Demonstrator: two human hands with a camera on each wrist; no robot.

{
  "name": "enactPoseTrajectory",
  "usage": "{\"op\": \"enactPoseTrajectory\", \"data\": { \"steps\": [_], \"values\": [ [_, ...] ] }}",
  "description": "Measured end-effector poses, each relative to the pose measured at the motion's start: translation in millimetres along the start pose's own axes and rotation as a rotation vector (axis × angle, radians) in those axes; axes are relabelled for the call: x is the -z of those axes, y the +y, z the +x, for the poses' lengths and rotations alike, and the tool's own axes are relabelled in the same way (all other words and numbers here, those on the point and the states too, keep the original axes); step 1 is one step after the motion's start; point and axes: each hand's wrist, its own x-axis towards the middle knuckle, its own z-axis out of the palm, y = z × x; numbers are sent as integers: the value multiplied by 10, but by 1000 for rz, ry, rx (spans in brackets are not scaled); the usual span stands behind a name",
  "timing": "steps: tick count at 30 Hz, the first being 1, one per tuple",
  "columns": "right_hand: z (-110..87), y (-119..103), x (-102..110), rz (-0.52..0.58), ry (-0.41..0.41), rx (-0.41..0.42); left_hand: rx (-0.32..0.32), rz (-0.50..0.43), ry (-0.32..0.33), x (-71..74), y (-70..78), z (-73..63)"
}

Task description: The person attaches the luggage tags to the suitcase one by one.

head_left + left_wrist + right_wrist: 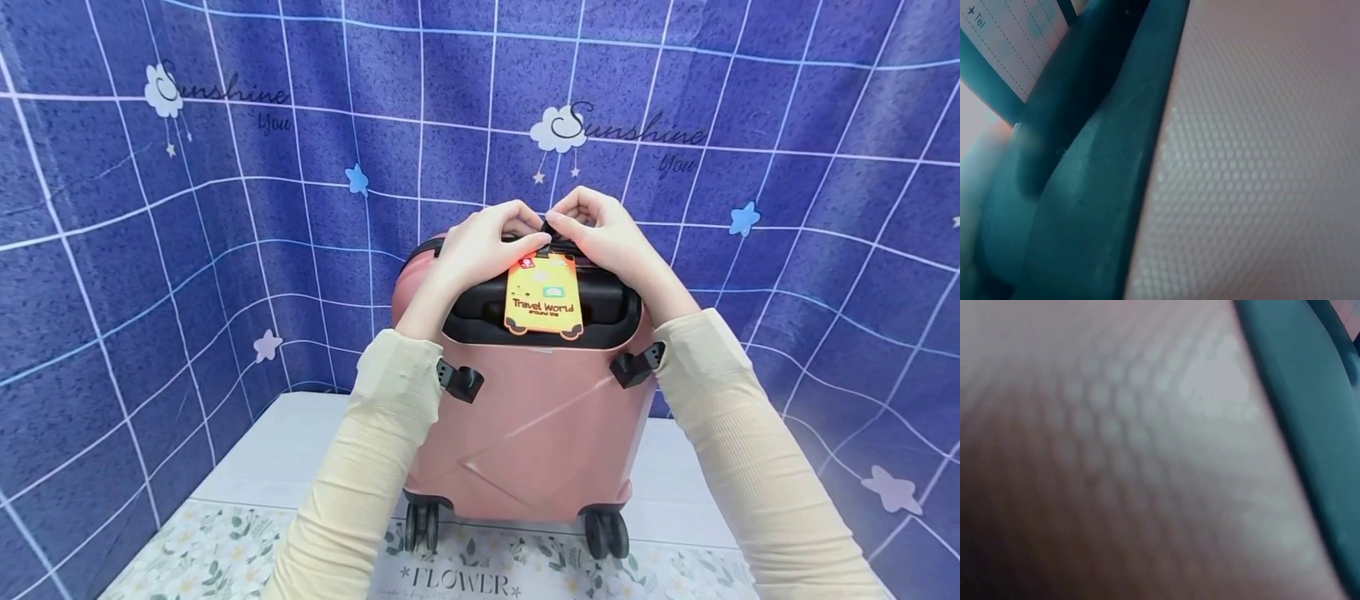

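A pink hard-shell suitcase stands upright in front of me. Over its black front panel hangs a yellow luggage tag printed "Travel World". At the suitcase's top, my left hand pinches the tag's black strap between thumb and fingers. My right hand pinches the same strap from the other side, fingertips close to the left ones. In the left wrist view, the lined back of the tag shows at the upper left. The right wrist view mostly holds the blurred, textured suitcase shell.
Black wheels support the suitcase on a mat with flowers and the word "FLOWER". A blue checked curtain with clouds and stars hangs behind and at both sides. A white surface runs along the curtain's foot.
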Motion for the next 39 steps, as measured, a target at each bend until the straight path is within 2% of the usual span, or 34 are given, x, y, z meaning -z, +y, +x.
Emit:
{"op": "enactPoseTrajectory", "data": {
  "steps": [12,20,25,39],
  "values": [
    [24,18,-17,-42,48,51,-1,5,3,-1,4,-3],
    [19,21,-8,-9,17,10,7,-6,4,-5,5,-7],
    [8,10,5,4,3,12,15,-12,3,-9,5,2],
    [8,32,1,-40,38,5,18,-17,-2,-17,-5,21]
  ]
}}
